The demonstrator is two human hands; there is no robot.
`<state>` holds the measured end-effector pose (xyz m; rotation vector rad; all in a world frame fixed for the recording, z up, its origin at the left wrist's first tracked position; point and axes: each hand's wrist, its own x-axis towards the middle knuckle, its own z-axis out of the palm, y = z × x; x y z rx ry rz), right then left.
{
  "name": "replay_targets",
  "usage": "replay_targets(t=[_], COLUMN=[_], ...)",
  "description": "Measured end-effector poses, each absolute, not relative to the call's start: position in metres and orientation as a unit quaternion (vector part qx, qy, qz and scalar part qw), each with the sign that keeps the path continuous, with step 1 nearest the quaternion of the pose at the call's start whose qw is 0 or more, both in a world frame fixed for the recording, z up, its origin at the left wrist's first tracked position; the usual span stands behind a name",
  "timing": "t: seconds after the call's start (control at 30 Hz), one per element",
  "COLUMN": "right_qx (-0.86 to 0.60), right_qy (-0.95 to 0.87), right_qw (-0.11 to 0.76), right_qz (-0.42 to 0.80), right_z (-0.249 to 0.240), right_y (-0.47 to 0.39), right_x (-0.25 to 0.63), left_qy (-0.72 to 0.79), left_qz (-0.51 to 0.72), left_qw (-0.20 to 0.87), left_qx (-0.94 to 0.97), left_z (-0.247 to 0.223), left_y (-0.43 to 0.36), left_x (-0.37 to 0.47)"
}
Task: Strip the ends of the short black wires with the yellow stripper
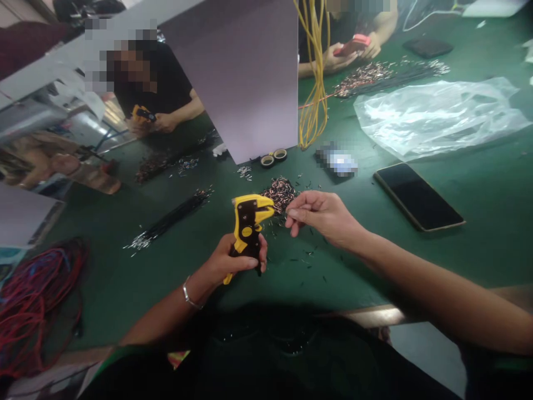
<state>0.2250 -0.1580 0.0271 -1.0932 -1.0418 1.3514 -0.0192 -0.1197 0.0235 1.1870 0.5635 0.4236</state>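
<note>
My left hand is wrapped around the handle of a yellow and black wire stripper, held upright with its jaws toward the right. Close to those jaws is my right hand, thumb and fingertips pinched together. Whatever lies in the pinch is too small to make out. Behind both hands is a heap of short copper-ended wire pieces, partly hidden by the stripper. A bundle of black wires with bright ends lies on the green table to the left.
A phone and a clear plastic bag lie to the right. Two tape rolls sit by a pale upright panel. Yellow cables hang beside it. Red cables are coiled at left. Other people work across the table.
</note>
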Motion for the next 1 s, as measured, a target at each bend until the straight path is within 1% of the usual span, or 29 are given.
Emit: replay_targets(t=[0.2, 0.37, 0.53, 0.73, 1.0], right_qx=[-0.457, -0.462, -0.469, -0.484, -0.484], right_qy=[-0.425, -0.433, -0.467, -0.508, -0.539], right_qw=[0.535, 0.526, 0.491, 0.433, 0.411], right_qz=[0.57, 0.568, 0.566, 0.566, 0.553], right_z=[0.024, 0.024, 0.023, 0.015, 0.013], right_y=[-0.158, -0.158, -0.159, -0.162, -0.164], right_x=[0.223, 0.223, 0.221, 0.21, 0.206], left_qy=[0.259, 0.259, 0.232, 0.213, 0.24], left_qz=[0.217, 0.247, 0.278, 0.25, 0.268], left_qw=[0.768, 0.77, 0.777, 0.801, 0.785], left_qx=[0.545, 0.529, 0.514, 0.501, 0.504], left_z=[0.018, 0.022, 0.033, 0.032, 0.032], left_y=[-0.115, -0.109, -0.103, -0.107, -0.111], left_x=[-0.024, -0.023, -0.017, -0.013, -0.012])
